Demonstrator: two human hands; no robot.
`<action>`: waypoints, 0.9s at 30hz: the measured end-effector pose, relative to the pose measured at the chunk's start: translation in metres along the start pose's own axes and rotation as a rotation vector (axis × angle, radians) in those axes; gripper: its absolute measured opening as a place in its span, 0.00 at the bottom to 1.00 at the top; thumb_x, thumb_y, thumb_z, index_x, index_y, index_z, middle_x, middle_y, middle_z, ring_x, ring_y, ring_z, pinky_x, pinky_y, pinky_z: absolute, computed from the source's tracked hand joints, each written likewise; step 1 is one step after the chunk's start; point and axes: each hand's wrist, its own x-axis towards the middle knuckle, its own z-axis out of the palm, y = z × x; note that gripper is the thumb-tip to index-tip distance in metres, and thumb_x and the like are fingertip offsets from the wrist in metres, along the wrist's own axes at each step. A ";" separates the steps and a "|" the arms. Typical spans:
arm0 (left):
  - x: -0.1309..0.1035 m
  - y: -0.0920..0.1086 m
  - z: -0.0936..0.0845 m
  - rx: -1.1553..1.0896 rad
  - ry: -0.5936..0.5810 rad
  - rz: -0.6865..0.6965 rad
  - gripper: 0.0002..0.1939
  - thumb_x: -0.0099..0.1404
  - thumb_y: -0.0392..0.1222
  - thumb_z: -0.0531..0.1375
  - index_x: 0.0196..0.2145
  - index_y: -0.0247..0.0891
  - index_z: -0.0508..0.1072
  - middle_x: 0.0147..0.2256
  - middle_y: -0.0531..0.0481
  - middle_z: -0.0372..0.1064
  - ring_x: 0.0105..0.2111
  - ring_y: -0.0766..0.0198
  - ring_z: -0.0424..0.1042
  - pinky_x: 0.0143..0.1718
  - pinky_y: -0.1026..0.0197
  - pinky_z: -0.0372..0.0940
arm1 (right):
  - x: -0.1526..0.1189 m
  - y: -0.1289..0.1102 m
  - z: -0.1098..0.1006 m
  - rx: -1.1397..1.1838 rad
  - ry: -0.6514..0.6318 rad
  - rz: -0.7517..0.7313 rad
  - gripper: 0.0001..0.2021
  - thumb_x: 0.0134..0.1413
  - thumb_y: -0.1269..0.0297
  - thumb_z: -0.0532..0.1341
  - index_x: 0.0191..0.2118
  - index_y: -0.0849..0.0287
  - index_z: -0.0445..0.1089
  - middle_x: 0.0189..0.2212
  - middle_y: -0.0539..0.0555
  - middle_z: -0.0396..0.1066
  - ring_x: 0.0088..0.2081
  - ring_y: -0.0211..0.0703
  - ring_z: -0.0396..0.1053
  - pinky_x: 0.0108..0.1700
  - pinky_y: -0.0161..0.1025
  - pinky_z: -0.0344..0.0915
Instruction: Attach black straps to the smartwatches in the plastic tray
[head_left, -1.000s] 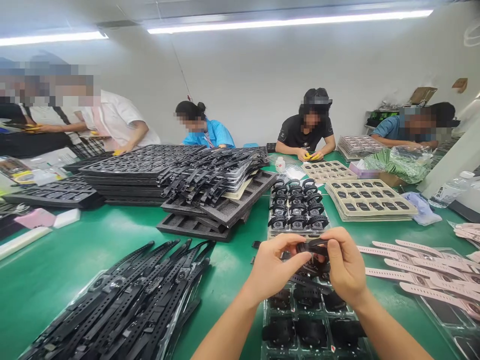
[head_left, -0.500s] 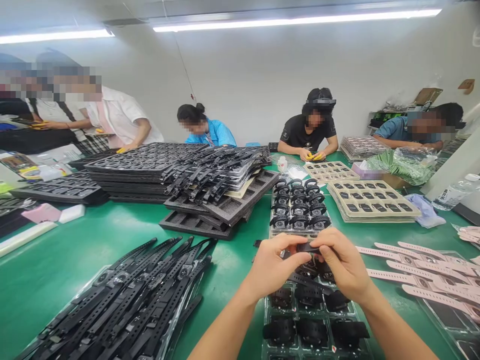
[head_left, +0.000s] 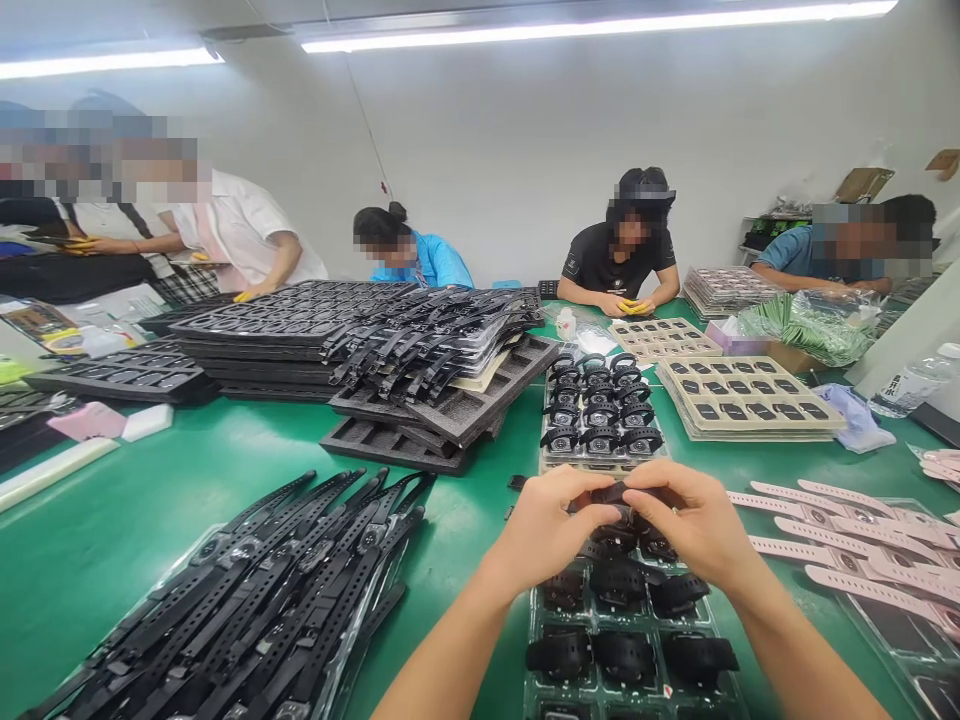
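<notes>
My left hand and my right hand meet above a clear tray of black-strapped watches. Between their fingertips is a small black watch, pinched from both sides and partly covered by the fingers. Under and in front of the hands, curled black watches sit in the tray's compartments. Just beyond the hands, another tray holds more looped black watches with their backs showing.
Flat black-strapped watches lie piled at the left, pink-strapped ones at the right. Black foam trays are stacked behind, left. Cream trays stand back right. Several people sit or stand around the green table.
The strap that hung below my hands is no longer visible there. My right hand's fingers have shifted slightly around the watch. Across the table, a person's yellow-tipped fingers have moved closer together.
</notes>
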 end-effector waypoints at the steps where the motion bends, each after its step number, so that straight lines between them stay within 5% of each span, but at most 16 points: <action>1: 0.000 0.000 0.000 -0.009 0.003 -0.011 0.11 0.61 0.37 0.68 0.43 0.44 0.82 0.40 0.52 0.81 0.39 0.59 0.76 0.39 0.62 0.69 | 0.001 -0.002 -0.003 -0.001 -0.029 0.008 0.02 0.61 0.63 0.65 0.36 0.52 0.76 0.34 0.50 0.77 0.35 0.43 0.73 0.39 0.37 0.70; 5: 0.000 0.000 0.001 -0.036 0.014 0.005 0.11 0.61 0.36 0.68 0.43 0.44 0.82 0.40 0.52 0.80 0.38 0.61 0.76 0.38 0.63 0.69 | 0.003 -0.008 -0.008 0.007 -0.117 0.028 0.03 0.60 0.65 0.65 0.35 0.51 0.77 0.36 0.50 0.79 0.37 0.44 0.75 0.41 0.38 0.70; 10: 0.000 0.000 0.002 0.041 0.000 0.091 0.13 0.61 0.31 0.66 0.42 0.45 0.82 0.38 0.54 0.81 0.37 0.61 0.75 0.41 0.61 0.68 | 0.002 -0.006 0.000 0.023 -0.001 0.015 0.05 0.59 0.66 0.65 0.36 0.51 0.80 0.35 0.51 0.81 0.37 0.45 0.77 0.41 0.38 0.72; 16: 0.001 -0.003 0.002 0.004 0.036 0.071 0.12 0.61 0.32 0.68 0.42 0.44 0.82 0.39 0.52 0.81 0.38 0.61 0.77 0.38 0.63 0.70 | 0.004 -0.005 -0.004 -0.002 -0.088 -0.007 0.05 0.58 0.65 0.66 0.35 0.49 0.82 0.36 0.52 0.81 0.38 0.46 0.77 0.42 0.39 0.73; 23: 0.000 -0.004 0.004 0.026 0.056 0.093 0.12 0.62 0.36 0.68 0.44 0.43 0.81 0.40 0.51 0.81 0.37 0.60 0.77 0.39 0.61 0.70 | 0.001 -0.001 0.003 0.090 0.115 0.051 0.03 0.54 0.64 0.69 0.36 0.50 0.80 0.34 0.51 0.80 0.36 0.46 0.76 0.39 0.39 0.73; 27: -0.001 -0.004 0.002 0.006 0.075 0.082 0.11 0.61 0.34 0.68 0.42 0.42 0.82 0.38 0.51 0.81 0.37 0.60 0.77 0.39 0.62 0.70 | 0.003 -0.002 -0.002 0.055 -0.049 0.031 0.03 0.53 0.66 0.70 0.30 0.50 0.81 0.33 0.51 0.81 0.36 0.47 0.77 0.41 0.40 0.73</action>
